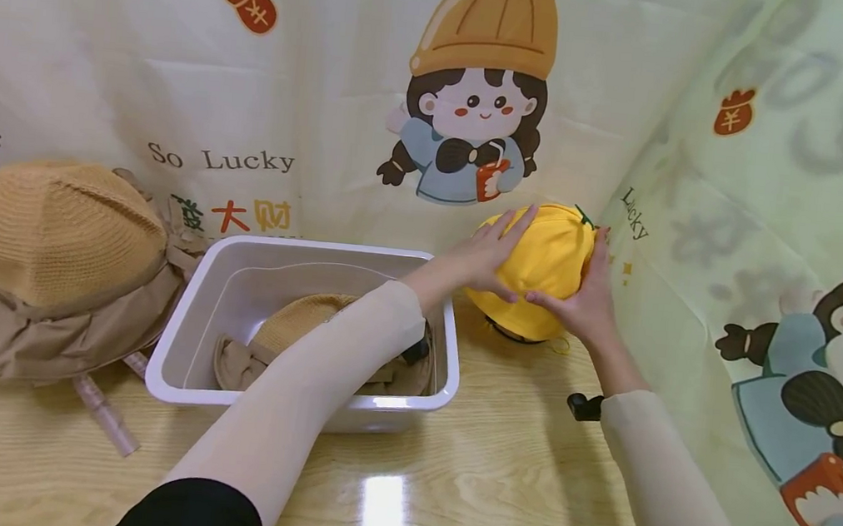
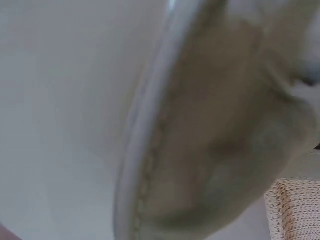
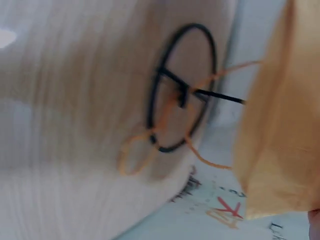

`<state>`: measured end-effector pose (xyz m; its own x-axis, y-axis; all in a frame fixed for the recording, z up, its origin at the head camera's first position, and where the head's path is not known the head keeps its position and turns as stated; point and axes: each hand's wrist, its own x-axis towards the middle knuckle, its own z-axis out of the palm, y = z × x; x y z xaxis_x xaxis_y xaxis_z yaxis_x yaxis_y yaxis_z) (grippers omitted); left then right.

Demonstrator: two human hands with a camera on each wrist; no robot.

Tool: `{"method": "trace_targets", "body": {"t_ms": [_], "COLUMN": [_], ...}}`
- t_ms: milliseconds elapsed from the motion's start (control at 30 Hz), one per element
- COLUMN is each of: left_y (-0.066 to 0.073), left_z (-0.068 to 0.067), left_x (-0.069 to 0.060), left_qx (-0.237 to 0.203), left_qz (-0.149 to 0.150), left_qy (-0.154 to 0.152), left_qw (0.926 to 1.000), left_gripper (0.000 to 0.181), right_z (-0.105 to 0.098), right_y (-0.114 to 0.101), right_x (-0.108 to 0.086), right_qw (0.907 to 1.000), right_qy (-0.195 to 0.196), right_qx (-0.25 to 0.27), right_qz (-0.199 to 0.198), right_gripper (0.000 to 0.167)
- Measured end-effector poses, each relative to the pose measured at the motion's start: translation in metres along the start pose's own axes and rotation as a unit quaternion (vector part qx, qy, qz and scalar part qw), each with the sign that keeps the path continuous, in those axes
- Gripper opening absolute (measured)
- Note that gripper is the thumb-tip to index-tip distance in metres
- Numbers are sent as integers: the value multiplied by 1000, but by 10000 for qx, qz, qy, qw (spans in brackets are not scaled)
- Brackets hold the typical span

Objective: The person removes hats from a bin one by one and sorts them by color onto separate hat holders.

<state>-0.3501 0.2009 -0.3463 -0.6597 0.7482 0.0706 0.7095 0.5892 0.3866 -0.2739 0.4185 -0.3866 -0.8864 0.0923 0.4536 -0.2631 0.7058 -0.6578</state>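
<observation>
A yellow hat (image 1: 546, 253) with a small green tip sits on a black wire stand (image 3: 152, 95) at the table's right side. My left hand (image 1: 483, 262) touches the hat's left side, fingers spread and fairly straight. On the other side my right hand (image 1: 585, 304) lies against the hat, thumb across its front and fingers up along its right edge. Below the brim an orange-yellow cord (image 3: 122, 157) hangs in a loop. Under my left forearm, a tan hat (image 1: 291, 327) lies in a pale plastic tub (image 1: 187, 395); its cloth brim (image 2: 235, 125) fills much of the left wrist view.
A larger tan straw hat (image 1: 55, 231) with a cloth brim stands at the far left, pinkish tube legs (image 1: 105, 415) under it. Printed cloth (image 1: 345, 106) hangs behind and along the right side. The table (image 1: 479, 468) has a wood-grain top.
</observation>
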Motion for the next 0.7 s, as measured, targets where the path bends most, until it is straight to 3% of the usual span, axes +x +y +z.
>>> {"method": "trace_targets", "body": {"t_ms": [133,300,567,700], "left_y": [4,10,12,10], "left_z": [-4,-5,-5,-6], "left_x": [1,0,-5,-4], "left_qx": [-1,-247,-160,29], "left_qz": [-35,-265,-315,-150], "left_qy": [55,-122,-153,-73], "left_qw": [10000,9993,9993,9999], "left_gripper": [136,134,128,128], "right_z": [-13,-15,-3,-8], "right_y": [-12,-22,-13,-15], "right_x": [9,22,24,22], "right_qw": [9998,9994,9963,9974], "right_qy": [-60,-296,-309,-309], "right_qx": [173,56,529,363], "right_qz": [96,177,609,547], "right_gripper": [124,112,116,117]}}
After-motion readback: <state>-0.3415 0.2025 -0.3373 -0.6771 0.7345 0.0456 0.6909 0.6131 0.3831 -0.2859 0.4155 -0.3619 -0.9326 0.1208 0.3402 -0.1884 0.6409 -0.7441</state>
